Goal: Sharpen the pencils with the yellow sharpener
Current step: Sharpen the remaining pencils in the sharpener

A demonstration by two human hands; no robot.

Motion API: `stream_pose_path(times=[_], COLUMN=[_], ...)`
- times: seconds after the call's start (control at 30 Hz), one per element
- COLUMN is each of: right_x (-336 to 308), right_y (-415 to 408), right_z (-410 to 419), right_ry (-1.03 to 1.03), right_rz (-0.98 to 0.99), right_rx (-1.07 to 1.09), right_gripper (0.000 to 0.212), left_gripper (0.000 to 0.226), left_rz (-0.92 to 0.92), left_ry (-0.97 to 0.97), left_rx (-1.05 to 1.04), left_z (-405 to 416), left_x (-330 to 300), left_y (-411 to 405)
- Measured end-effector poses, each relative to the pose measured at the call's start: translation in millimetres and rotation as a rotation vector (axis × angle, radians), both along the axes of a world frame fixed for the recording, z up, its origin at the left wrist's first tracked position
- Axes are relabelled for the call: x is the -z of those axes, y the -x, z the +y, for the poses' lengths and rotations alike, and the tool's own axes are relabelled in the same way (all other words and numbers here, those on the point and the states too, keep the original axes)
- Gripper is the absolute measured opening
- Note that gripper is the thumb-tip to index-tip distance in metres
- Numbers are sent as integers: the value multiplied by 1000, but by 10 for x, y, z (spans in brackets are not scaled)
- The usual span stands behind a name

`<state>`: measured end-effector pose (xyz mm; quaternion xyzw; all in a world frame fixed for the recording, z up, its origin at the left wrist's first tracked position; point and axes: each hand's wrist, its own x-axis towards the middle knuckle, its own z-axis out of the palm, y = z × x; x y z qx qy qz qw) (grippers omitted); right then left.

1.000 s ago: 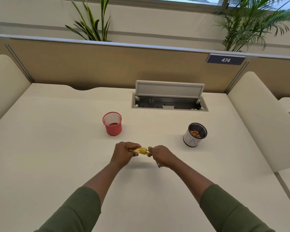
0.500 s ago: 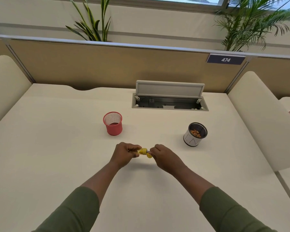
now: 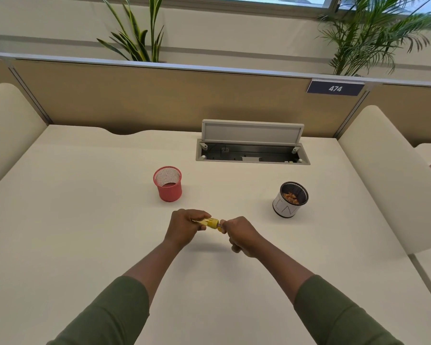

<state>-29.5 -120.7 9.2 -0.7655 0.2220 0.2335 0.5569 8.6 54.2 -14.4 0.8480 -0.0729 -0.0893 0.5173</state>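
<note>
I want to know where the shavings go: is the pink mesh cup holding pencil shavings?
No, the pink mesh cup looks empty, while the brown shavings lie in the white cup.

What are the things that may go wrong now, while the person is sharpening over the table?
1. The hands hold the yellow sharpener above bare table, not above the white cup that holds shavings, so shavings may fall on the table.
2. The right hand hides nearly all of the pencil; a skewed push could snap the tip.
3. The left hand grips only the sharpener's end, so it may slip.
</note>
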Motion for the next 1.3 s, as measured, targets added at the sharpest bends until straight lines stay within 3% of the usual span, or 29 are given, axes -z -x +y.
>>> stream_pose_path(times=[0.13,0.23,0.43,0.57,0.63,0.77,0.93,1.07,1.13,1.2,1.3], right_x=[-42,-52,73,167,194,158,39,-38,-72,-116,-108], right_y=[1,15,118,115,105,81,27,-65,-70,-68,-45], right_z=[-14,-44,-120,-209,-222,-184,-40,-21,-43,-50,-61], right_ry=[-5,216,518,821,859,803,677,142,7,63,434], right_rz=[2,-111,-469,-842,-870,-804,-486,-35,67,34,-188], right_rx=[-90,-244,-440,-599,-614,-515,-430,-111,-71,-150,-446], right_gripper=[36,38,14,16,13,10,35,35,32,36,39], left_gripper=[39,39,37,36,37,37,37,39,39,39,37], left_rz=[17,33,72,122,131,96,33,-10,-4,16,59], left_ry=[-18,-20,7,5,8,7,13,-20,-29,-20,2], left_rx=[10,6,-2,30,36,10,-40,-13,-7,-20,-36], left_z=[24,34,60,76,62,20,-14,3,6,2,15], left_x=[49,60,78,90,85,49,-2,12,19,17,19], left_y=[-5,-3,2,1,3,5,11,-2,12,26,36])
